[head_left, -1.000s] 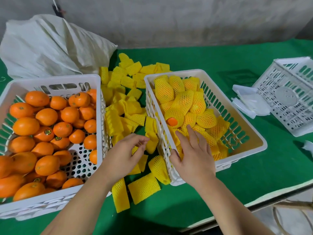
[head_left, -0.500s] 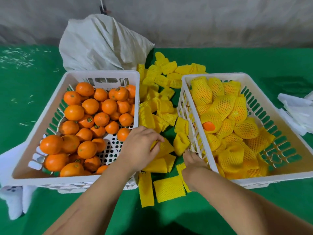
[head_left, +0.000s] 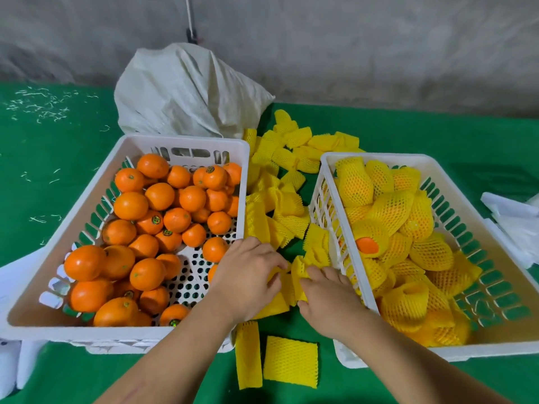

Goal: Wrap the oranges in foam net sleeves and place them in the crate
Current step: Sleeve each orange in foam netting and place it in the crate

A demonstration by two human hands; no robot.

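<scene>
So the foam net sleeve [head_left: 297, 275] I'm working on is bright yellow, mesh-textured and crumpled, sitting in the gap between the two crates on the green tabletop [head_left: 58, 158], right in the pile of loose sleeves [head_left: 277, 199]. Both hands are on it: left hand [head_left: 248, 278] has its fingers curled down onto the sleeve's left edge, right hand [head_left: 329, 295] pinches the right side, so each grip is closed around the foam. The left crate [head_left: 186, 141] is full of bare, glossy oranges [head_left: 160, 196]; the right crate [head_left: 379, 157] holds wrapped oranges [head_left: 390, 208].
</scene>
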